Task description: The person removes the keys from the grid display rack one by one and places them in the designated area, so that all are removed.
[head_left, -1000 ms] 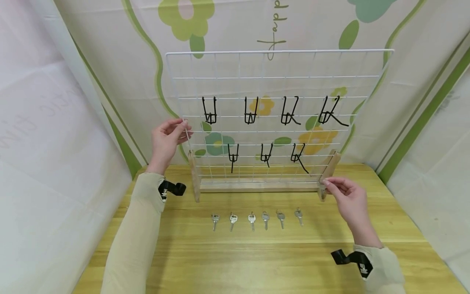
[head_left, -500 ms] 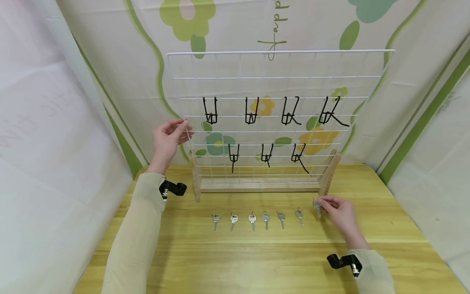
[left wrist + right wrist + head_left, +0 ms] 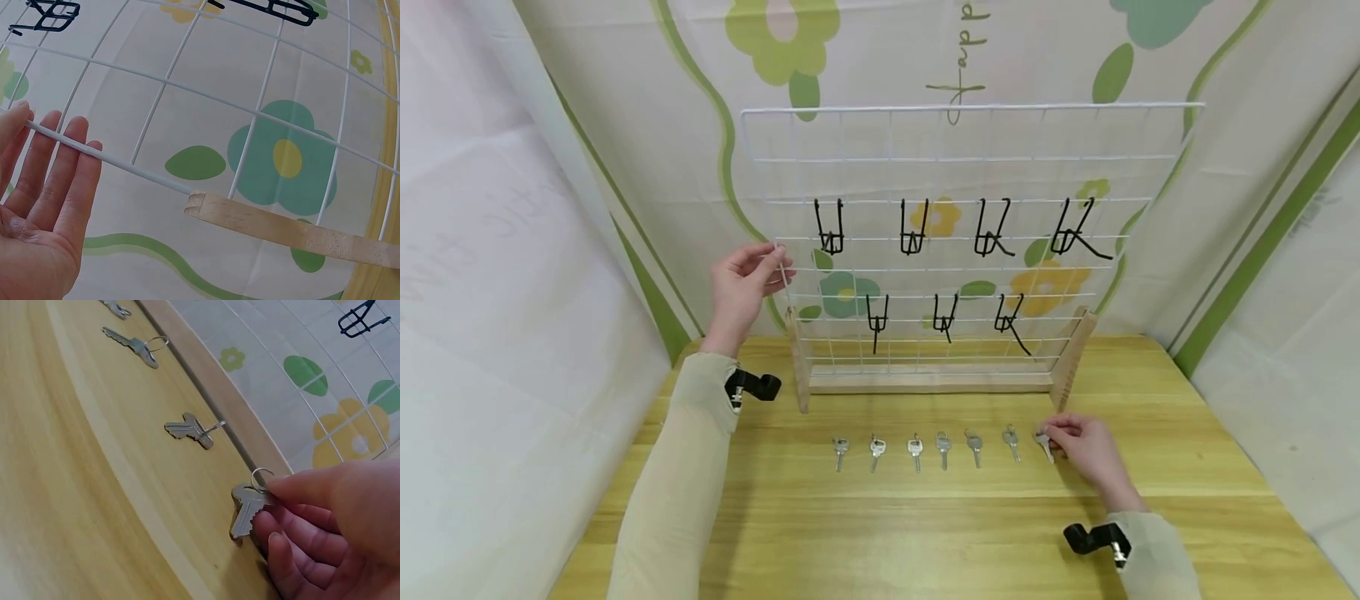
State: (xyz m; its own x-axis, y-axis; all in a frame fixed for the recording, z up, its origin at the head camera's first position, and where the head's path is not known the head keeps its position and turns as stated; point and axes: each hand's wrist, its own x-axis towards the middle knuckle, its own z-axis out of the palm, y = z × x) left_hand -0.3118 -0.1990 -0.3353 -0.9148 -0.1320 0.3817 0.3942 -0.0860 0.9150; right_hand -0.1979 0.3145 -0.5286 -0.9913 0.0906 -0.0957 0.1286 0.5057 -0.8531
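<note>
In the head view my left hand (image 3: pixel 745 283) pinches the left edge of a white wire grid panel (image 3: pixel 970 107) between thumb and fingers. The left wrist view has the fingertips (image 3: pixel 76 128) behind the edge wire. My right hand (image 3: pixel 1088 446) pinches a silver key (image 3: pixel 1045 446) by its head, at the right end of a row of keys. In the right wrist view this key (image 3: pixel 250 515) has a small ring (image 3: pixel 262 469), and its blade lies at the tabletop; contact with the wood cannot be told. A neighbouring key (image 3: pixel 1012 442) lies to its left.
Several black wire hooks (image 3: pixel 912 237) hang on the grid in two rows. Wooden feet (image 3: pixel 1071 358) and a wooden crossbar (image 3: pixel 925 382) support the grid on the wooden table (image 3: pixel 880 533). A flowered white cloth (image 3: pixel 647 150) stands behind.
My right hand has carried the key from beside the right wooden foot down and toward me, to the right end of the key row. The left hand stays on the grid.
</note>
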